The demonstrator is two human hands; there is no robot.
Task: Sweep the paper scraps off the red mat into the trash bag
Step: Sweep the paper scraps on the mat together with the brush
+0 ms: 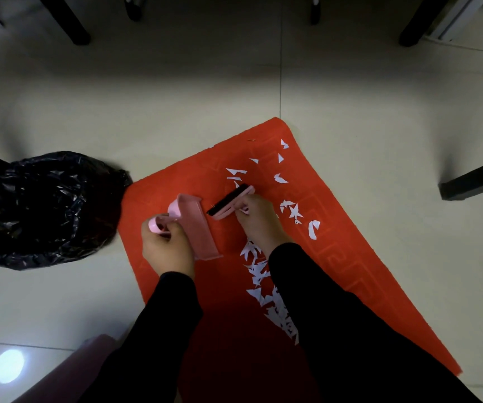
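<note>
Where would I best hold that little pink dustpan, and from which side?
Take the dustpan by its looped handle, coming from the trash bag side, as the left hand does now. The handle juts from its back, so gripping there likely leaves the long front edge free, facing the brush and the paper scraps.

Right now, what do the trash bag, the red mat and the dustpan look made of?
The trash bag: thin black plastic film, glossy; its crinkled folds catch highlights.
The red mat: probably felt or a similar soft sheet, matte, with an embossed key pattern; the fibre cannot be told.
The dustpan: moulded pink plastic, smooth with a dull sheen and rigid, straight edges.
</note>
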